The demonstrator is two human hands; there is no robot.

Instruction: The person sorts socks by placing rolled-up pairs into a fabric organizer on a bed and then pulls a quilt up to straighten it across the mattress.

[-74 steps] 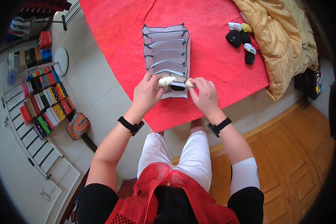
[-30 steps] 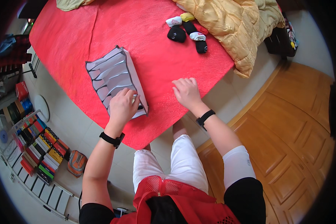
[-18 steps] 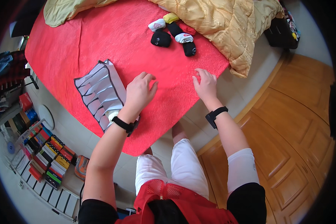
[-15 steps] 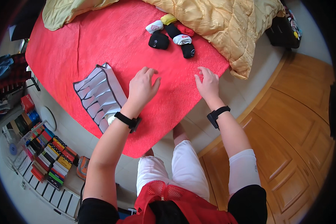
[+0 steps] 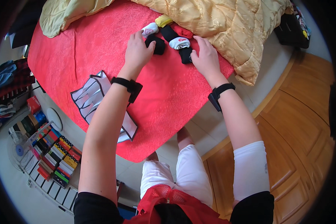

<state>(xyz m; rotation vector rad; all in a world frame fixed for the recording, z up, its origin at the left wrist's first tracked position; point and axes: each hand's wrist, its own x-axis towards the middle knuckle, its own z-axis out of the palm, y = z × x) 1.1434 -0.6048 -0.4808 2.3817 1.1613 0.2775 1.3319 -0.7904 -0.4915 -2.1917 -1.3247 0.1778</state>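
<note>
Rolled socks lie in a group toward the far side of the red bedspread [image 5: 168, 97]. My left hand [image 5: 137, 52] is at the left of the group, fingers apart. Its thumb overlaps a black rolled sock [image 5: 158, 45], and its fingertips are next to a white rolled sock [image 5: 150, 29]; firm contact is not clear. My right hand [image 5: 206, 59] is open at the right side, its thumb close to another black sock [image 5: 185, 56]. A white sock roll with a red mark [image 5: 179, 43], a black one [image 5: 169, 33], a red one [image 5: 183, 32] and a yellow one [image 5: 163, 20] lie between the hands.
A white compartment organizer with dark edging [image 5: 87, 96] lies left, partly behind my left forearm. A gold quilt [image 5: 227, 33] is bunched at the far edge. Wooden doors [image 5: 298, 123] stand right; a rack of books [image 5: 59, 156] and a fan [image 5: 19, 150] stand left.
Both hands have moved forward to the socks, the left to the black roll and the right beside the group. The organizer now lies more hidden by my left forearm.
</note>
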